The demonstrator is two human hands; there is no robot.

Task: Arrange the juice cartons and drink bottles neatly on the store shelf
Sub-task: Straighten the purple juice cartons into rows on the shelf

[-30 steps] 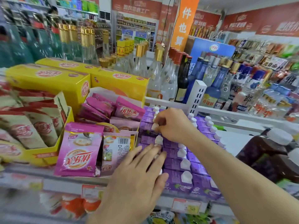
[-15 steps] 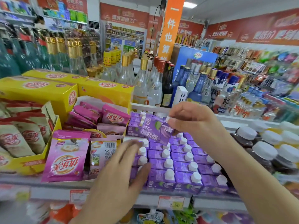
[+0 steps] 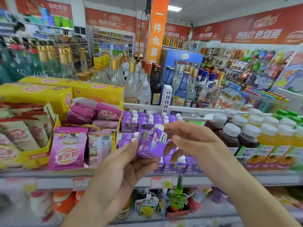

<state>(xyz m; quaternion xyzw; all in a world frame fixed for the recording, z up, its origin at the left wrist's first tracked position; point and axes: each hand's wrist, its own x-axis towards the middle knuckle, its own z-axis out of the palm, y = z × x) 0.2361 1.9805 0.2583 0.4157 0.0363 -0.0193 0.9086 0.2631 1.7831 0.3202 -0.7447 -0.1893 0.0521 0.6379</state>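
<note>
A small purple juice carton [image 3: 150, 145] with a white cap is held tilted above the shelf. My left hand [image 3: 121, 171] grips it from below and from the left with thumb and fingers. My right hand [image 3: 193, 141] is just to its right with loosely spread fingers, the fingertips at the carton's cap and right edge without closing on it. Behind and below stand rows of like purple cartons [image 3: 141, 122], with a gap on their left side. To the right stand dark drink bottles [image 3: 229, 135] with white caps and orange juice bottles [image 3: 268, 136].
Pink sachets [image 3: 68, 148] and yellow boxes [image 3: 37, 95] fill the shelf to the left. Glass liquor bottles [image 3: 131, 86] stand behind a white divider [image 3: 166, 99]. The shelf's front edge [image 3: 229, 179] carries a price tag [image 3: 161, 182]. Pouches lie on the shelf below.
My right hand lifted one purple carton out of the rows and brought it toward me. My left hand rose from the carton tops and took hold of it; my right hand's fingers loosened.
</note>
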